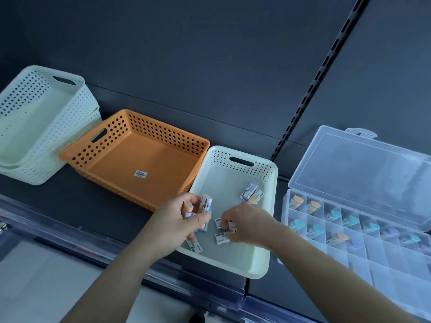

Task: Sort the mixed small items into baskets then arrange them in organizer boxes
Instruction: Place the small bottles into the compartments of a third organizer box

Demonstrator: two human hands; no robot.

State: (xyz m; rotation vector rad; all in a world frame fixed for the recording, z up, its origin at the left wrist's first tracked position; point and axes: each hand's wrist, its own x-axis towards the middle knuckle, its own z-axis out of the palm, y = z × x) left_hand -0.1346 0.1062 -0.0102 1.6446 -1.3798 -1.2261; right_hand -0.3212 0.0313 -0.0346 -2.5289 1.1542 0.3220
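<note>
Several small white-wrapped blocks with coloured ends (251,193) lie loose in the pale green plastic basket with holes (256,271). This basket sits between the orange plastic basket (77,155) and the clear plastic organizer box (384,264). Our left hand (179,224) has its fingers curled tight round a little bunch of them, just over the basket's near left corner. Our right hand (249,227) is down inside the basket, with its fingers bent together and pinching one more block near the middle. We think we are picking them up to put into the box, where only the back slots hold blocks. To do it well, we should take one block at a time and keep the bunch snug so none slips out. Then we should give each block its own slot, lying flat.
</note>
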